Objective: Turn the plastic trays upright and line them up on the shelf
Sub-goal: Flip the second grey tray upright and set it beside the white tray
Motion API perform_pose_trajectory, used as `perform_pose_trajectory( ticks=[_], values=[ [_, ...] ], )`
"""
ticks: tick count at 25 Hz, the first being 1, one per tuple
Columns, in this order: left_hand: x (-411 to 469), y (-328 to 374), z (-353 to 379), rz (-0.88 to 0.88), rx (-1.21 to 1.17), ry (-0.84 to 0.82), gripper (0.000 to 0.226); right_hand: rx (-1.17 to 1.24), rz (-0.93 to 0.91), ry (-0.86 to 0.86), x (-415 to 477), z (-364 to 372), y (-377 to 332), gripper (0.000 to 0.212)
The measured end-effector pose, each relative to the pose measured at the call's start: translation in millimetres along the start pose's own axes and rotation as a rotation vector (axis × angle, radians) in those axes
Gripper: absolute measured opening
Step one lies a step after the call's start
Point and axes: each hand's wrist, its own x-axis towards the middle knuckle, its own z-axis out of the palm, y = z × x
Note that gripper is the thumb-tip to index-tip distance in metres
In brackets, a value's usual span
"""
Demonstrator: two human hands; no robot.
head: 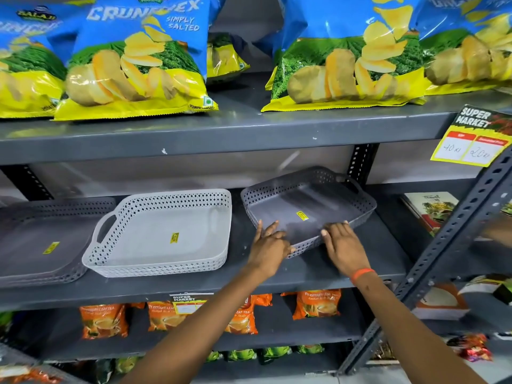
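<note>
Three perforated plastic trays lie upright on the grey middle shelf (360,261). A dark grey tray (36,245) sits at the left, a light grey tray (166,234) in the middle. The dark grey tray on the right (310,203) is skewed, one corner pointing at me. My left hand (270,245) grips its near-left rim, thumb under the edge and fingers over it. My right hand (342,245), with an orange wristband, presses on the near-right rim with fingers curled over it. Each tray carries a small yellow sticker.
Blue and yellow chip bags (133,59) fill the shelf above. A price tag (471,139) hangs at the right on a slanted steel upright (454,231). Orange tea packets (315,303) lie on the shelf below. A book (426,209) lies right of the trays.
</note>
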Motion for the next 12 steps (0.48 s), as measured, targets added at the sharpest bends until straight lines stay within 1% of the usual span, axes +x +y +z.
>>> perform_pose_trajectory(
  ticks=[1,2,3,5,8,12],
  values=[
    [-4.3,-4.1,-1.8,-0.003,0.019,0.015,0.036,-0.037,-0.009,0.025,-6.4,4.1,-0.1,0.065],
    [-9.7,-9.1,-2.7,-0.007,0.047,0.023,0.036,-0.06,-0.011,0.052,-13.5,8.4,-3.9,0.057],
    [-15.9,-15.3,-3.1,-0.013,0.073,0.026,0.036,-0.062,0.001,0.071,-19.0,11.2,-12.7,0.048],
    [-29.2,-31.4,-4.0,-0.042,0.101,0.019,0.036,-0.06,0.044,0.113,-27.7,15.6,-38.0,0.039],
    [-46.5,-56.9,-5.7,-0.063,0.111,0.022,0.037,-0.05,0.069,0.17,-38.4,18.9,-73.7,0.032],
    [-57.5,-75.7,-3.6,-0.048,0.073,0.042,0.035,-0.019,0.051,0.158,-43.6,21.7,-92.9,0.028]
  ],
)
